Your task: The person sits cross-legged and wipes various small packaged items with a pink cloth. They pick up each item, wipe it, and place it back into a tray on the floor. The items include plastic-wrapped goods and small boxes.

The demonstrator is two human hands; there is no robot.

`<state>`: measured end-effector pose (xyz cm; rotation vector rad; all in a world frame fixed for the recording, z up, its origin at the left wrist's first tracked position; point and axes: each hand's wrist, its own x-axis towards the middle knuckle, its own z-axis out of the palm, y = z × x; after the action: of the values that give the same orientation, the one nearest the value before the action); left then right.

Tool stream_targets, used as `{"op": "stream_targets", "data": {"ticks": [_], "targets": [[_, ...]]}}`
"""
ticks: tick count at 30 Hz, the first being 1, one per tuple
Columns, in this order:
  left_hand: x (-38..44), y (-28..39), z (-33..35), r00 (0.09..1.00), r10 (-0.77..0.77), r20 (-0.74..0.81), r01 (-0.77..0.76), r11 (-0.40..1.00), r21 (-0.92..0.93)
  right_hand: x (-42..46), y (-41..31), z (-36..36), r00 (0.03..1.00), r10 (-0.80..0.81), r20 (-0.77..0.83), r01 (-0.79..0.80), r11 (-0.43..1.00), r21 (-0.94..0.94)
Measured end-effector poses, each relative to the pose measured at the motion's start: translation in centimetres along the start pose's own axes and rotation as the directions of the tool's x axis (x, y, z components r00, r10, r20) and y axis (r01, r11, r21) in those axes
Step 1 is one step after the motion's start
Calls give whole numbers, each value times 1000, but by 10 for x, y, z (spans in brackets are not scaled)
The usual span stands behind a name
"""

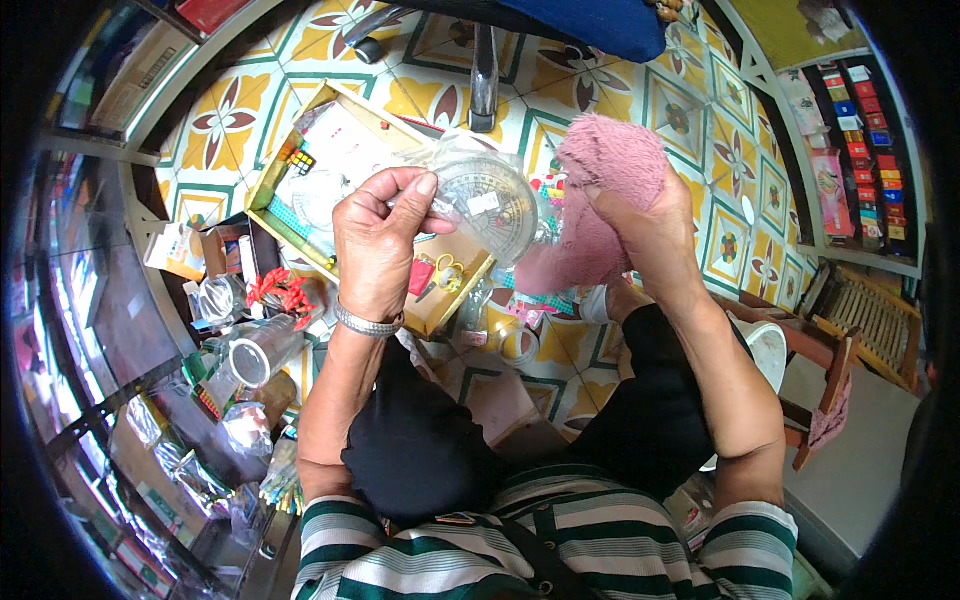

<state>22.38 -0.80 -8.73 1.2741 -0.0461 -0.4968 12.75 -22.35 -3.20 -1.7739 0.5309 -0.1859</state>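
Note:
Between thumb and fingers, my left hand (386,232) pinches the edge of a clear plastic wrapper around a round transparent protractor (499,225). A small white price sticker (484,202) is on it. My right hand (656,217) grips a fluffy pink cloth (611,161), its lower part hanging close to the protractor's right side. Whether cloth and protractor touch, I cannot tell. Below both hands lies a shallow yellow-sided wooden tray (262,202) holding yellow-handled scissors (448,274), a small puzzle cube (301,161) and another clear protractor (315,199).
A bunch of red plastic peppers (283,296) and a clear plastic tube (262,360) stand at left, beside a glass display case (112,285). A roll of clear tape (519,345) lies on the tiled floor. Chair legs (484,75) are ahead, a wooden stool (825,367) at right.

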Motion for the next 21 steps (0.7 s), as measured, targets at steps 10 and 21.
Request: {"op": "stream_targets", "data": {"ticks": [10,21], "targets": [[1,-2,7,998,65,-27,-64,998,17,-10,-6,12,977,157,148,-195,934,299],[0,-7,13,998,-23,59,28,996,-80,-21,-6,22,994,76,79,-87,985,146]]}}
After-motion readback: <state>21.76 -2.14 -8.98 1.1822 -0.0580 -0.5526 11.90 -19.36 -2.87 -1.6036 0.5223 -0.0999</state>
